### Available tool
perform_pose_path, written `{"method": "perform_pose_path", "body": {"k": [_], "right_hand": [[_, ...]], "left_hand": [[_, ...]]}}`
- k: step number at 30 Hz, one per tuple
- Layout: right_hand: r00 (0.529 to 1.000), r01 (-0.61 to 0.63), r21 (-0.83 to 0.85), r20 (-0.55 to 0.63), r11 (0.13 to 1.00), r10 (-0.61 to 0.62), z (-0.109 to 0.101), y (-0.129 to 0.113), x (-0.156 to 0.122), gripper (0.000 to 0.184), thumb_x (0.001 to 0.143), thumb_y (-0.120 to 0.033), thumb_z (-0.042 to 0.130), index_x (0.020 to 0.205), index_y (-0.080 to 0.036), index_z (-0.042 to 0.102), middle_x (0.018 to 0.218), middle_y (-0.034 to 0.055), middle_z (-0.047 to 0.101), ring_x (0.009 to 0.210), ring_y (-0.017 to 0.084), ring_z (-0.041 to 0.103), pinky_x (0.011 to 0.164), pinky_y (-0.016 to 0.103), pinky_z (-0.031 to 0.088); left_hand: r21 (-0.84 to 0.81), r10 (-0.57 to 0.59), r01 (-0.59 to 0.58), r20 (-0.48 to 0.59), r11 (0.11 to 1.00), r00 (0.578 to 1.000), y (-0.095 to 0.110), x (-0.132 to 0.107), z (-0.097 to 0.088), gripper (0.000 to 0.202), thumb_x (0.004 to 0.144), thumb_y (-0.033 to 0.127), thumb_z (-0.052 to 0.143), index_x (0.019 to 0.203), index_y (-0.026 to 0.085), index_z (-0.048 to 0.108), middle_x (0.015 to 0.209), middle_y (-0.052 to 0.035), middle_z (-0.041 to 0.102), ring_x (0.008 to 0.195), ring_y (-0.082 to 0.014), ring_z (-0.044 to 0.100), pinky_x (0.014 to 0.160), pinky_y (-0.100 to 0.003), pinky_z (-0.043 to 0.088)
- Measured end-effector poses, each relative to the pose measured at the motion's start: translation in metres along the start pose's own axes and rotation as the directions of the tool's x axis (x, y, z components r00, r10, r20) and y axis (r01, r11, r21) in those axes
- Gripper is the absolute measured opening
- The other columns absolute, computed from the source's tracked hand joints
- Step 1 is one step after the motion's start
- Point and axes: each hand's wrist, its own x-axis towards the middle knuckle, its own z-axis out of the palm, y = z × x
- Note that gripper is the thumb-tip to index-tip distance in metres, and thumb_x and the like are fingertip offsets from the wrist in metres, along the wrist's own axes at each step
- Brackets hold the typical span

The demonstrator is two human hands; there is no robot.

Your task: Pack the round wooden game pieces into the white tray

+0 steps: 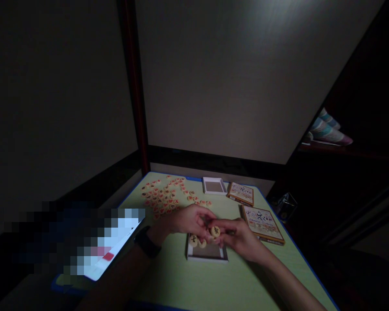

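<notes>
My left hand (194,221), with a dark band on its wrist, meets my right hand (241,237) over a shallow white box tray (208,260). Between their fingers is a round Chinese chess piece (215,231) with a black character, face up. Both hands have their fingers closed around it; whether more pieces sit beneath is hard to see. Inside the tray, at its left side, lie a chess piece marked in black (193,240) and another piece (202,244) beside it. My hands hide the tray's far part.
Many loose chess pieces (164,196) are spread over the table's (246,285) far left. A second white tray (215,179) stands at the back. Two printed chess box lids (241,192) (262,222) lie on the right. A lit screen (116,246) is at the left edge.
</notes>
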Motion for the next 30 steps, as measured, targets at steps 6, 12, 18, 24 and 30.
{"method": "perform_pose_path", "body": {"k": [6,12,18,24,30], "right_hand": [[0.967,-0.008,0.0,-0.255,1.0,0.007,0.002,0.01,0.002,0.032,0.065,-0.031,0.081,0.095,-0.017,0.077,0.056,-0.0021,0.059,0.047,0.01,0.043,0.043,0.021,0.037],[0.979,0.024,-0.135,-0.197,0.991,-0.05,0.01,0.009,0.001,0.031,0.068,-0.037,0.079,0.093,-0.018,0.078,0.053,-0.0033,0.056,0.049,0.01,0.041,0.045,0.021,0.035],[0.98,0.057,-0.17,-0.176,0.984,-0.088,0.016,0.01,0.0,0.023,0.075,-0.04,0.075,0.084,-0.019,0.077,0.051,-0.0037,0.055,0.046,0.01,0.04,0.045,0.021,0.034],[0.952,0.131,-0.235,-0.243,0.963,-0.188,0.018,0.009,-0.002,0.019,0.079,-0.038,0.072,0.078,-0.019,0.075,0.052,-0.0027,0.056,0.047,0.012,0.045,0.049,0.023,0.037],[0.925,0.196,-0.318,-0.255,0.927,-0.283,0.018,0.018,0.0,0.019,0.08,-0.033,0.072,0.094,-0.022,0.077,0.07,0.0015,0.069,0.057,0.015,0.056,0.057,0.024,0.046]], "left_hand": [[-0.01,0.087,-0.089,-0.12,0.996,0.989,0.009,-0.001,-0.002,0.06,0.05,0.024,0.09,0.103,0.015,0.064,0.089,-0.0023,0.067,0.07,-0.0096,0.059,0.067,-0.025,0.05],[-0.064,0.045,-0.048,-0.054,0.997,0.998,0.011,-0.004,0.002,0.067,0.043,0.018,0.092,0.103,0.015,0.063,0.085,-0.0007,0.066,0.077,-0.0128,0.061,0.07,-0.026,0.049],[-0.099,0.069,-0.071,-0.023,0.993,0.997,0.008,-0.003,0.002,0.061,0.047,0.02,0.091,0.101,0.015,0.065,0.085,-0.0012,0.067,0.076,-0.0116,0.061,0.071,-0.025,0.048],[-0.097,0.112,-0.115,-0.04,0.989,0.993,0.01,-0.005,0.002,0.055,0.055,0.026,0.089,0.103,0.015,0.065,0.091,-0.0036,0.068,0.08,-0.0129,0.063,0.072,-0.025,0.048],[-0.057,0.126,-0.131,-0.087,0.99,0.988,0.008,-0.005,0.001,0.049,0.059,0.028,0.088,0.099,0.014,0.064,0.084,-0.002,0.067,0.074,-0.0113,0.063,0.07,-0.024,0.048]]}}
